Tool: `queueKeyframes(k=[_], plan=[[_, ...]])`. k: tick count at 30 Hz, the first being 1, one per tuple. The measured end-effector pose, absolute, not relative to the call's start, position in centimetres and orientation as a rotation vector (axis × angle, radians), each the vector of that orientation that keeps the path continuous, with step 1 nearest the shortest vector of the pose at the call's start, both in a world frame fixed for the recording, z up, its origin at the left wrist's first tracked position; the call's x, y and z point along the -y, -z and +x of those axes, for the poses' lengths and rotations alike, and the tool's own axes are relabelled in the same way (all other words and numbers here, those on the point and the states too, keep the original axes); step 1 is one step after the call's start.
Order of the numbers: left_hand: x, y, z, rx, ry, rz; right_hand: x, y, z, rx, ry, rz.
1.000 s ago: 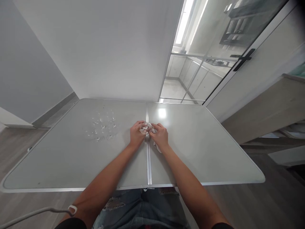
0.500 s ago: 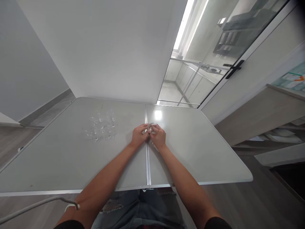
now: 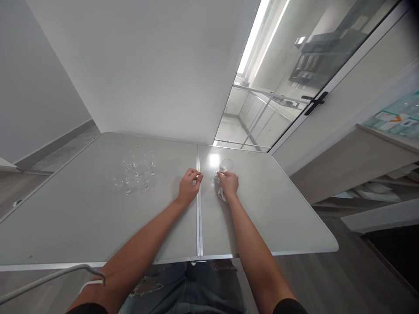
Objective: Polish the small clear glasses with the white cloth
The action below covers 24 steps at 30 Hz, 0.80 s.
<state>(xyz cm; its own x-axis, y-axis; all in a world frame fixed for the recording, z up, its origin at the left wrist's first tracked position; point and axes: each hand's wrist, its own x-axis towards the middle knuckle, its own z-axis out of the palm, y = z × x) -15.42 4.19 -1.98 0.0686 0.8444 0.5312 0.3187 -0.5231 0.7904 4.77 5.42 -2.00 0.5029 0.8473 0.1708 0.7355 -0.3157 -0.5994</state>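
I have the bench [image 3: 278, 209] running wide, its pale rim cut off at the left of my view and rounding at the near right corner; a metal seam [image 3: 200, 226] splits the top between the hands. A broad stretch of surface lies right of the right hand [image 3: 220, 174], and another lies left of the left forearm, while the far edge backs onto a white wall [image 3: 147, 69] and, farther right, a glazed door [image 3: 262, 109] with a black handle [image 3: 316, 103]. Beyond the right edge I see a wooden shelf unit [image 3: 360, 161]. A grey cable [image 3: 42, 284] curves in at lower left to the left forearm, which also has a white loop [image 3: 87, 284] by it. Just under the right hand sits a crumpled pale cloth [image 3: 222, 195]. The right hand grips a clear glass [image 3: 226, 164], its round outline showing past the fingers; I can't tell whether it touches the bench. The left hand [image 3: 200, 175] is loosely curled beside the seam, thumb near forefinger, and I can't tell if anything is in it. Well to its left stands a cluster of clear glasses [image 3: 136, 175], too transparent for me to count.
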Motion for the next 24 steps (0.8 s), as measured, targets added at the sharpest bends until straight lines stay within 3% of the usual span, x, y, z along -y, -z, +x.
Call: queueKeyframes(k=[24], plan=[[-4.3,2.5,-15.6,-1.219,-1.381,1.853,-7.3,0.2,5.6,1.412,-0.321,-2.291]])
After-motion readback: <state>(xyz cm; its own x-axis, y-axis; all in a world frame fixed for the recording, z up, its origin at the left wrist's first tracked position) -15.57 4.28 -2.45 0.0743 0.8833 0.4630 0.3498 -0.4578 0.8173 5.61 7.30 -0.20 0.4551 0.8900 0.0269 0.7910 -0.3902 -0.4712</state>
